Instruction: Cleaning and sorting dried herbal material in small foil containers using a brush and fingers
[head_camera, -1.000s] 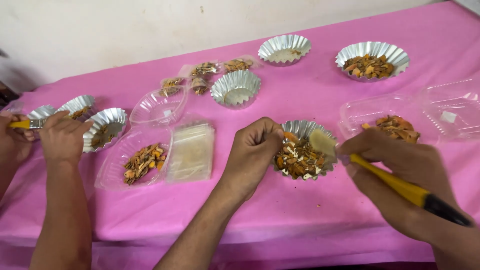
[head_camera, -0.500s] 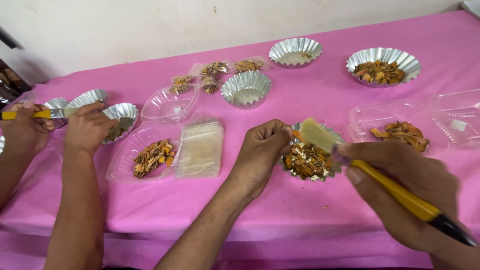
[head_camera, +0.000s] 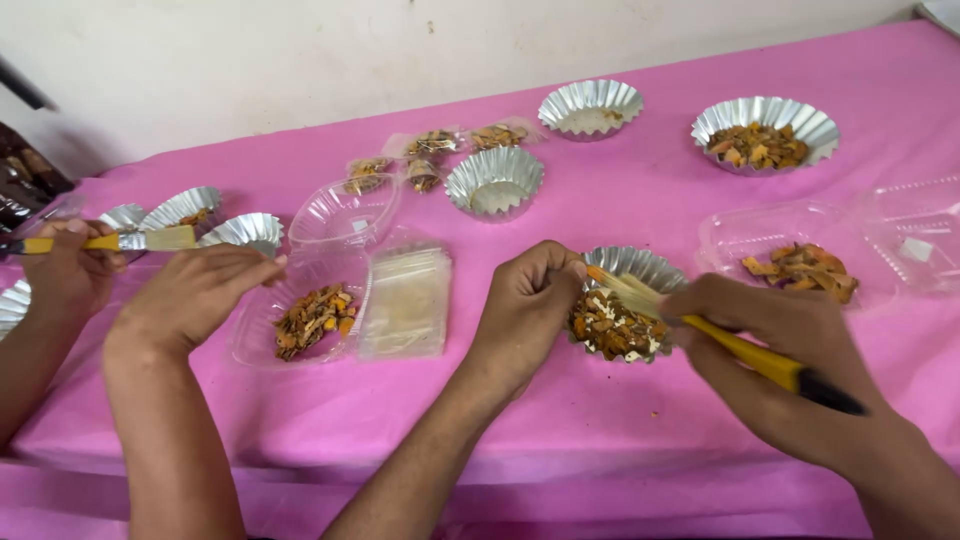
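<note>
Head view: my left hand (head_camera: 525, 305) is curled against the near rim of the foil cup (head_camera: 625, 315) in front of me, bracing it on the pink counter (head_camera: 640, 420). My right hand (head_camera: 775, 345) is clenched around the yellow-handled brush (head_camera: 740, 350), bristles down on the brown and orange dried bits in that cup.

Progress, as I judge it:
- This cup is loaded and being brushed, so mid-step.
- Far-right foil cup (head_camera: 765, 132) already holds the same mix.
- Two cups at the back, one centre (head_camera: 494, 180) and one behind it (head_camera: 590, 106), look near empty, only a pale residue. Those are left.
- Clear tray on my right (head_camera: 790, 262) and clear tray on the left (head_camera: 310, 315) both have loose mix in them, so stock isn't used up.
- Small sealed packets (head_camera: 430, 150) sit at the back; a stack of empty clear pouches (head_camera: 405, 300) lies beside the left tray.

Hard to read:
- Co-worker's hands at left: one (head_camera: 190, 290) covers part of a foil cup, the other (head_camera: 65, 270) holds a second brush (head_camera: 110, 241). Their cups are mostly hidden.
- Brush tip is blurred; can't tell what the bristles are doing to the mix.
- My fingertips on the rim are hidden behind the knuckles.
- Right tray's lid is cut off at the edge.
</note>
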